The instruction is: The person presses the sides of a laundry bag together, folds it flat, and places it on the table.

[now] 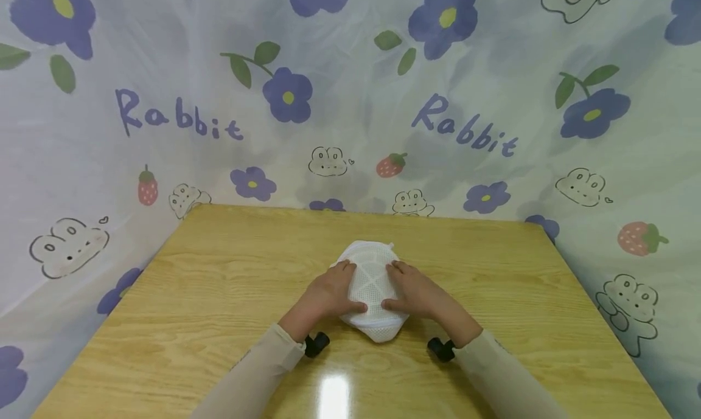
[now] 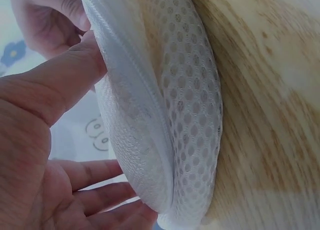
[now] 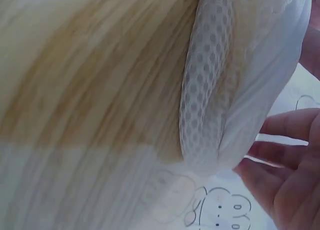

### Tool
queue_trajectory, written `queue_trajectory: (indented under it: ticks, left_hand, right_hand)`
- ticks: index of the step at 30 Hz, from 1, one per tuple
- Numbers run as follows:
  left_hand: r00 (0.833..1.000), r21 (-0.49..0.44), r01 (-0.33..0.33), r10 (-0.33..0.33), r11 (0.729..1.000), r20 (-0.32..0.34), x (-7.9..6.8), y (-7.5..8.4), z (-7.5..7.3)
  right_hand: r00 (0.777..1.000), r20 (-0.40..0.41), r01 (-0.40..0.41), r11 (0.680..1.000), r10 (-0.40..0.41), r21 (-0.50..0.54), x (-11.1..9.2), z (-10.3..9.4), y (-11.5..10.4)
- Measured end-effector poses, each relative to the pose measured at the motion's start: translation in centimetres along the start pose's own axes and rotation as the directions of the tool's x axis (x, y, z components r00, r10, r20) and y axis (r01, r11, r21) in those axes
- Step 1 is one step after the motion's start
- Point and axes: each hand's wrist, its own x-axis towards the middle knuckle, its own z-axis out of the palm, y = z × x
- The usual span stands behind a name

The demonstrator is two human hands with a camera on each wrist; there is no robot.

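A white mesh laundry bag (image 1: 373,285), rounded and puffed out, sits at the middle of the wooden table. From its left side my left hand (image 1: 331,291) grips it, with the thumb on top and the fingers along the far edge. My right hand (image 1: 416,290) holds the opposite side in a mirrored way. In the left wrist view, a white band runs round the mesh bag (image 2: 192,100) between fine mesh and a coarser holed mesh. The right wrist view has the fingertips of the right hand (image 3: 290,165) at the bag's edge (image 3: 207,80).
The wooden table (image 1: 219,273) reaches back to a printed curtain (image 1: 350,103) with flowers and rabbits, which also hangs at both sides. Black wrist devices show beneath each forearm, one at the left wrist (image 1: 316,345) and one at the right wrist (image 1: 440,349).
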Motion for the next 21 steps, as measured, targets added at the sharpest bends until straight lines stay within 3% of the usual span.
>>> queue_trajectory:
  ticks: [10,15,21]
  left_hand:
    - [1.0,0.008,-0.016,0.017,1.0,-0.02,-0.05,0.15,-0.03]
    - [1.0,-0.03,-0.008,0.008,1.0,-0.025,-0.23,0.01,-0.35]
    - [0.995,-0.068,-0.038,0.032,0.997,-0.096,-0.61,-0.27,-0.77]
  right_hand:
    - [0.999,-0.012,0.036,0.999,-0.036,0.014,-0.03,0.23,0.13]
    - [0.998,-0.022,0.051,0.998,-0.05,0.048,-0.17,0.2,0.3]
    - [0.993,-0.083,0.091,0.992,-0.084,0.09,-0.77,-0.23,0.27]
